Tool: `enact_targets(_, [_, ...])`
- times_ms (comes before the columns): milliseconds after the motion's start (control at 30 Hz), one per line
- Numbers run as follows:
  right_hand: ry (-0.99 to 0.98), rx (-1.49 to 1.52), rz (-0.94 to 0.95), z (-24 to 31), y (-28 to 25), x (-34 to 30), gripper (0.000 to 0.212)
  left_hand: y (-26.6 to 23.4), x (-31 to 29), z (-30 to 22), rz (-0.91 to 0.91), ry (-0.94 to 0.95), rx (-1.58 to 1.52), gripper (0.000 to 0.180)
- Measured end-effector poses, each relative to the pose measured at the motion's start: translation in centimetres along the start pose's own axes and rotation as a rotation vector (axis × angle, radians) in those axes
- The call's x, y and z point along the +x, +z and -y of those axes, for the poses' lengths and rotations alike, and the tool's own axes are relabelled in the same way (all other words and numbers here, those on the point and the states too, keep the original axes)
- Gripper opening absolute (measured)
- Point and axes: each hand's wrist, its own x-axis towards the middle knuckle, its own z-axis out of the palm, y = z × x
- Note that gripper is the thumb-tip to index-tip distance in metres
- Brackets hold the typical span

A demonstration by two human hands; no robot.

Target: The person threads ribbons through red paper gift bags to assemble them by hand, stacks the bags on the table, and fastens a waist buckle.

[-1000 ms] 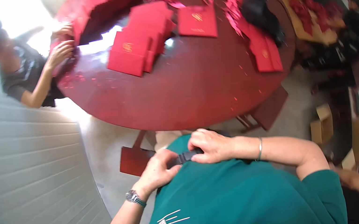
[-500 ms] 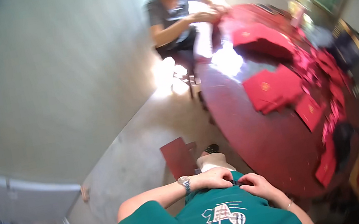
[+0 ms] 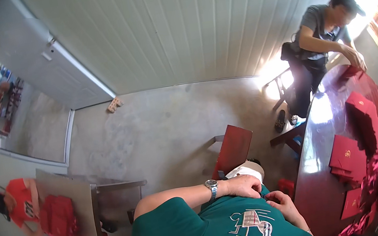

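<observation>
Both hands meet at my waist, by the hem of my green shirt [image 3: 178, 230]. My left hand [image 3: 241, 186], below a silver wristwatch [image 3: 212, 188], has its fingers curled down at the cloth. Close beside it is my right hand [image 3: 282, 201], fingers bent inward. A small dark bit shows between the fingertips, but I cannot make out what it is. In front of my legs stands a dark red wooden bench [image 3: 234, 146].
A long red table [image 3: 306, 191] on the right carries red bags [image 3: 348, 159]; a person [image 3: 318, 39] works at its far end. On the left, another person [image 3: 17, 199] sits by a table with red bags [image 3: 59, 217]. A brick [image 3: 115, 105] lies near the open door [image 3: 46, 54].
My view has swung left, bringing in the doorway and the left table with a person. Both hands stay together at my waist. The person at the far end now leans over the table.
</observation>
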Motion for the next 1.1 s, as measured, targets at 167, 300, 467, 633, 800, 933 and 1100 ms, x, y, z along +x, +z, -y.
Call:
enact_targets(167, [0.033,0.024,-0.008,0.7,1.0,0.0,0.029,-0.7,-0.7,0.5,0.040,0.024,0.003,0.038])
enact_targets(300, [-0.064,-0.315,-0.046,0.2,0.7,1.8,0.033,-2.1,0.8,2.5,0.075,0.114,0.049,0.034])
enact_targets(467, [-0.104,-0.198,-0.302,-2.1,-2.2,0.3,0.038,-3.9,9.6,-0.3,0.422,-0.023,-0.049,0.032])
enact_targets(633, [-0.109,-0.030,-0.630,-4.8,-4.1,0.0,0.037,-2.8,22.1,0.2,0.810,0.180,0.168,0.019])
enact_targets(800, [-0.144,0.099,-0.949,-11.3,-6.6,6.3,0.035,6.5,33.0,-7.4,1.479,0.107,0.498,0.026])
enact_targets(933, [-0.280,0.467,-1.145,-12.8,-3.6,5.8,0.034,12.7,34.2,-9.1,1.764,0.176,0.596,0.025])
enact_targets(1100, [-0.494,0.715,-1.292,-11.1,-1.4,7.3,0.028,11.9,34.6,-9.3,1.855,0.164,0.605,0.024])
